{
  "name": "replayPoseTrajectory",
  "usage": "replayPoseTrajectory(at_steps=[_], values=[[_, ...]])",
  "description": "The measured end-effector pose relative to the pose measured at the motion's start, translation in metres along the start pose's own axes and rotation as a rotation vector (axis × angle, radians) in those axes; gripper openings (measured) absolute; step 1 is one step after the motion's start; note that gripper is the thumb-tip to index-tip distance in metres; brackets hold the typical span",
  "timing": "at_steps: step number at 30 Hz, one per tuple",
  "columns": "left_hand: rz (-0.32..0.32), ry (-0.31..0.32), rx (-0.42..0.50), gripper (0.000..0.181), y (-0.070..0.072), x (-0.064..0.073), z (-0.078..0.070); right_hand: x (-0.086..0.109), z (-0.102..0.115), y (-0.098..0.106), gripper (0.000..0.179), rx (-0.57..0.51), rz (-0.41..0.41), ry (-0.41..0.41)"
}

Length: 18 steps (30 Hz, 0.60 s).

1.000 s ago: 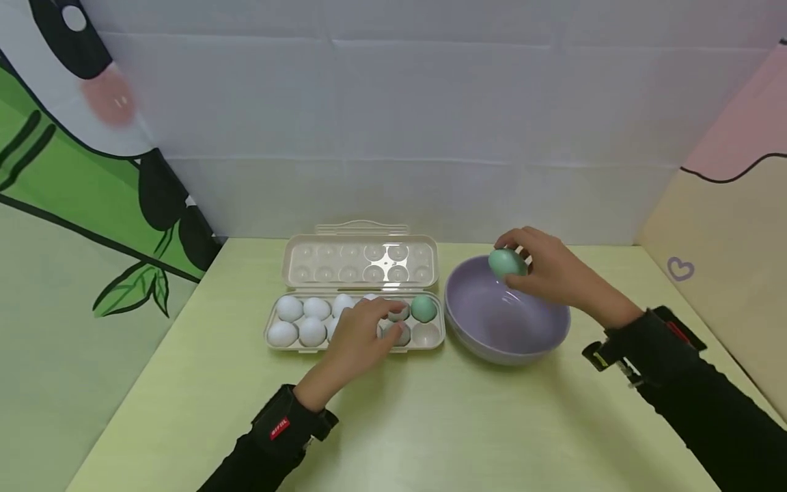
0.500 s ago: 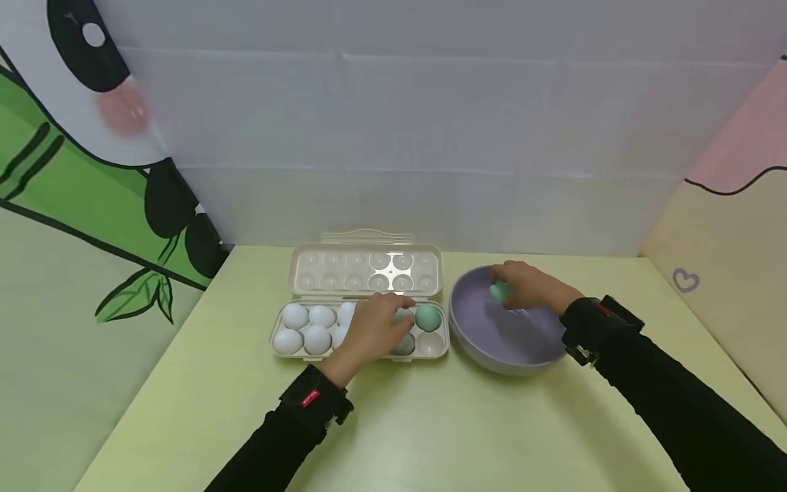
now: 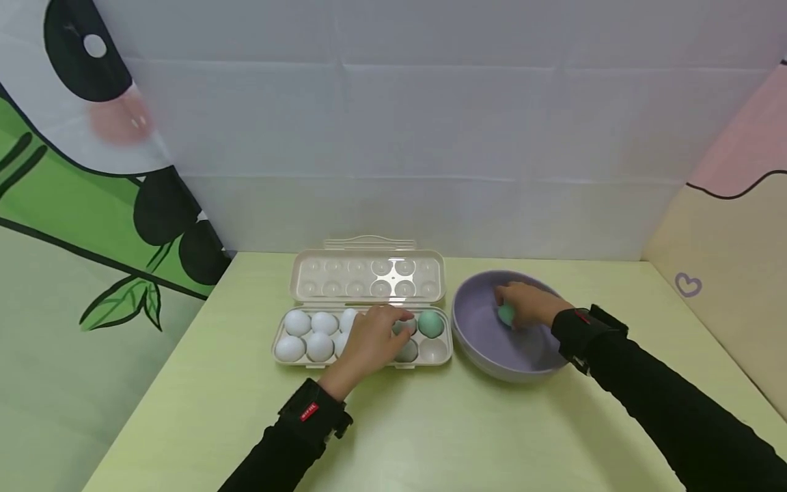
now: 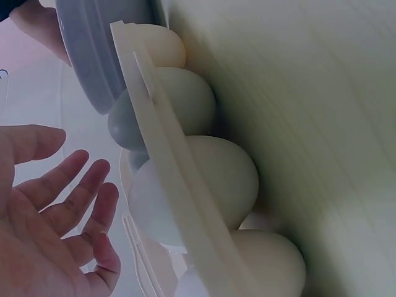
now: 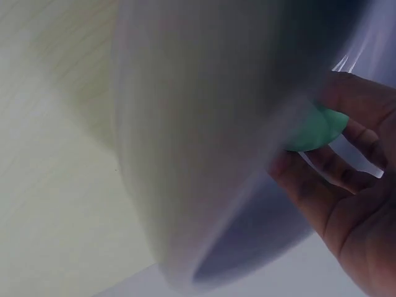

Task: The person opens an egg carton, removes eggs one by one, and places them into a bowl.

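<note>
My right hand [image 3: 530,305] reaches down inside the purple bowl [image 3: 482,345] and grips a green egg [image 3: 506,314] between thumb and fingers. The right wrist view shows that egg partly behind the bowl's wall. My left hand [image 3: 371,335] hovers over the egg carton [image 3: 451,335], fingers loosely spread and holding nothing. White eggs [image 3: 298,322] fill the carton's left part, and another green egg [image 3: 430,324] sits at its back right corner. A greyish egg [image 3: 407,351] lies below my left fingertips, while other eggs are hidden under that hand. The front right cup is empty.
Behind the egg rows, the carton's clear lid [image 3: 332,277] lies folded back. The bowl stands close against the carton's right end. A pale cloth wall [image 3: 430,137] closes off the back of the yellow-green table [image 3: 430,437].
My right hand has lowered the green egg from above the bowl's rim down into the bowl. My left hand has stayed over the carton. The head view has shifted slightly.
</note>
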<state>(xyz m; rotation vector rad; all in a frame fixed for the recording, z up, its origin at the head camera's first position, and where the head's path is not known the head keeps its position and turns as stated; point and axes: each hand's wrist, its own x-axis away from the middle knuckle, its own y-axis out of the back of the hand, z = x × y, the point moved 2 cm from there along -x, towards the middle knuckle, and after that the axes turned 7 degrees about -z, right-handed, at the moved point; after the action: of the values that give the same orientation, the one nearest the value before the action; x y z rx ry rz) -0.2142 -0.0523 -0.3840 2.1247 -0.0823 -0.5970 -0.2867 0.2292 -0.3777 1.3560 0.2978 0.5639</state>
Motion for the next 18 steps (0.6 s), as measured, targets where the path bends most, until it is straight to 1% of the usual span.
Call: replayPoseTrajectory(at_steps=[3,5,8,11,14,16,18], values=[[-0.01,-0.001,-0.013,0.022,-0.002,0.001,0.001,0.0,-0.001,-0.003,0.042,0.013,-0.005,-0.005],[-0.006,0.009,-0.032,0.024,-0.002,0.0,0.0,-0.001,0.0,-0.002,0.043,0.019,-0.008,0.002],[0.026,0.026,-0.072,0.03,-0.002,-0.003,-0.002,-0.002,0.004,0.002,0.047,0.041,0.008,0.0],[0.062,0.035,-0.105,0.037,-0.004,-0.009,-0.004,0.001,0.007,0.009,0.05,0.079,0.01,-0.016],[0.086,0.017,-0.142,0.041,-0.01,-0.017,-0.005,0.009,0.011,0.016,0.05,0.119,-0.04,-0.008],[0.106,0.004,-0.157,0.043,-0.015,-0.022,-0.006,0.017,0.013,0.018,0.046,0.131,-0.097,0.008],[0.128,-0.022,-0.19,0.044,-0.02,-0.027,-0.006,0.024,0.017,0.02,0.042,0.141,-0.159,0.037]])
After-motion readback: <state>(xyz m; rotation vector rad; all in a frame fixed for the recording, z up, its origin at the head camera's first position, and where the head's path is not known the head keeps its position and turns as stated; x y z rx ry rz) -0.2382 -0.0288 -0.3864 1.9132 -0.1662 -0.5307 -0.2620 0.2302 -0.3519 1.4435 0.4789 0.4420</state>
